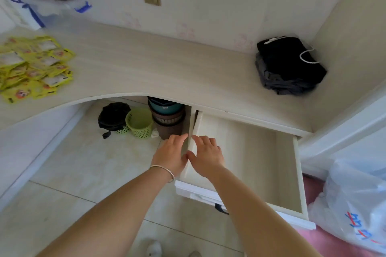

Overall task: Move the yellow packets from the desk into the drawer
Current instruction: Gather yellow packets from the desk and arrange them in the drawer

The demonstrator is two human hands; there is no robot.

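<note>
Both hands, left hand (pixel 172 153) and right hand (pixel 205 155), hover relaxed and holding nothing at the open drawer (pixel 296 175). Yellow packets (pixel 33 67) sit way off left on the desk (pixel 156 69).

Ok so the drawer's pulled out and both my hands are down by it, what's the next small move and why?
Probably reach the left hand up and left to the yellow packets and gather some. The drawer already stands open with nothing visible inside, both hands hold nothing (the right hand too), and the whole pile lies on the desk.
</note>
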